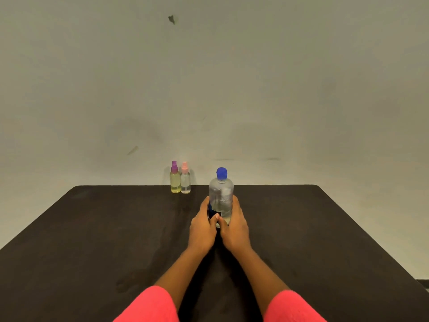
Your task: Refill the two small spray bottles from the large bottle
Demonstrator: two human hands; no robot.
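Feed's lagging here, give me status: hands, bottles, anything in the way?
Left hand and right hand both clasp the large bottle, upright, blue cap on. Two spray bottles capped at far edge. Nothing between.

Capped large bottle (221, 194) upright; two small spray bottles (180, 180) touching, far edge.

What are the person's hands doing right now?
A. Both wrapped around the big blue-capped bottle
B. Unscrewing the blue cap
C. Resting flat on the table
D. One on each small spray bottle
A: the left hand and right hand clasp the large bottle low down; its blue cap is untouched.
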